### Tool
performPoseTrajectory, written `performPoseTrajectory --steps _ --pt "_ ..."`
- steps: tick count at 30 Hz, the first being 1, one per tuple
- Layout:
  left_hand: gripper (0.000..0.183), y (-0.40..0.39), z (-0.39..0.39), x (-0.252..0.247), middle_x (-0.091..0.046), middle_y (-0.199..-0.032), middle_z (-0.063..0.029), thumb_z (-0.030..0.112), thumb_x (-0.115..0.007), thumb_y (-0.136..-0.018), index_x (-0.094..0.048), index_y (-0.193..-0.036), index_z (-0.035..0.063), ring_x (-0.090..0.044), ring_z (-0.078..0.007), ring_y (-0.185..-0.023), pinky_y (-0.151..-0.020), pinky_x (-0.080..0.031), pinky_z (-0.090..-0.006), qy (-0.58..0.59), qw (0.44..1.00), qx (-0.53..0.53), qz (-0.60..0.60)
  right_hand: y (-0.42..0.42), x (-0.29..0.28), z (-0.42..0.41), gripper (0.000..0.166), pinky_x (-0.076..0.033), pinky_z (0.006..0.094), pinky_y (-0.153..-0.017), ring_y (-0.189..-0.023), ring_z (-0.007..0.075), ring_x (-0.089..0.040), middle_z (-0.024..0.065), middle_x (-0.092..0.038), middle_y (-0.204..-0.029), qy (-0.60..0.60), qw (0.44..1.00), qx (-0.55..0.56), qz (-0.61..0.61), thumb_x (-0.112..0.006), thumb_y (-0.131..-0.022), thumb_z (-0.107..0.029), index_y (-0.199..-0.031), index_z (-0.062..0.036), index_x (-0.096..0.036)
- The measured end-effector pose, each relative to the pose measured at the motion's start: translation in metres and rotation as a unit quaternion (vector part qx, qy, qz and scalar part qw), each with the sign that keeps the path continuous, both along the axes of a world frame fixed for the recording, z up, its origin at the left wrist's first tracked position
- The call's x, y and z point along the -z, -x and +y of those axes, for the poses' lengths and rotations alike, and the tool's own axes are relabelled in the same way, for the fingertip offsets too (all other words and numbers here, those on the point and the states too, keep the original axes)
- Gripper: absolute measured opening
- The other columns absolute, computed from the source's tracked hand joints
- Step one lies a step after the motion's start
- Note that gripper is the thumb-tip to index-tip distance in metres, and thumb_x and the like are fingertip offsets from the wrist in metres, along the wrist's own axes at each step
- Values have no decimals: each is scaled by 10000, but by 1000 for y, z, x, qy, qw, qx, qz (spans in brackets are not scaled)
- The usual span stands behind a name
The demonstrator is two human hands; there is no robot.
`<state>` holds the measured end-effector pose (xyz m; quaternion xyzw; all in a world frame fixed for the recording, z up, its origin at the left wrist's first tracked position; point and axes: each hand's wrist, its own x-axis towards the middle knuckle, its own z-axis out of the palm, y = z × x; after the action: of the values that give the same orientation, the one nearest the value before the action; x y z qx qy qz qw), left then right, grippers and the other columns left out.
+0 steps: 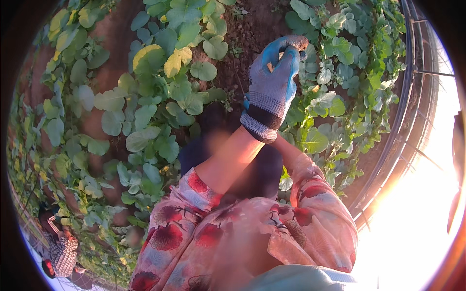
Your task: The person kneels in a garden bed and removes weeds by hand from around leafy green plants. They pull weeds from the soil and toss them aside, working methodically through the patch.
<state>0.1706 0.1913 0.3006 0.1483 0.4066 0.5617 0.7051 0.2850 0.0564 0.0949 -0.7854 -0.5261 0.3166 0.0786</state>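
Observation:
My left hand point(272, 78), in a grey and blue work glove with a dark band at the cuff, reaches across to the right over a strip of bare soil point(251, 27). Its thumb and fingers curl together, and the fingertips are caked with dirt. Small tan bits show in the gaps of the curled hand; whether it grips something cannot be made out. Beneath the left wrist passes my right forearm. Only a blue patch of glove, apparently on my right hand point(246, 102), peeks out, the rest being hidden. Broad-leaved green plants point(309, 105) grow close beside the left hand.
Leafy crop rows point(156, 98), some leaves yellowing, stand left of the soil strip. Dark pipes or rails point(404, 120) with thin rods curve along the right edge, beside strong glare. Another person point(62, 251) in a patterned top is among plants at lower left.

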Motion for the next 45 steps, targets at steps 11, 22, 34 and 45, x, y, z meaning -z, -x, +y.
performPoseTrajectory --steps 11,22,34,45 --pt "266 2 -12 -1 -574 -956 -76 14 -548 -734 -591 -980 108 -568 -212 -829 -818 -422 -296 -96 993 -12 68 10 26 166 433 -470 381 -698 -787 290 -613 166 -614 -920 -126 990 -60 -9 -512 -767 -229 -1187 -126 -475" --pt "157 -19 -19 6 -556 -740 -9 108 -503 -825 -591 -941 50 -487 -64 -635 -576 -399 -194 -183 972 -81 119 -31 -11 11 481 -460 369 -705 -822 284 -602 146 -623 -918 21 999 -36 -24 -522 -760 -244 -1228 -150 -463" --pt "124 -29 -24 5 -552 -715 1 119 -530 -807 -599 -893 62 -490 -56 -598 -513 -406 -190 -229 960 -87 139 -30 16 74 469 -462 326 -687 -788 226 -603 122 -632 -918 -51 998 -28 -31 -541 -757 -189 -1218 -129 -477" --pt "149 -34 -26 10 -522 -658 9 145 -545 -794 -615 -882 48 -486 -61 -591 -465 -389 -210 -220 971 -78 53 -25 23 79 460 -464 286 -670 -757 173 -604 101 -640 -918 -98 995 8 -1 -558 -754 -139 -1208 -109 -491"
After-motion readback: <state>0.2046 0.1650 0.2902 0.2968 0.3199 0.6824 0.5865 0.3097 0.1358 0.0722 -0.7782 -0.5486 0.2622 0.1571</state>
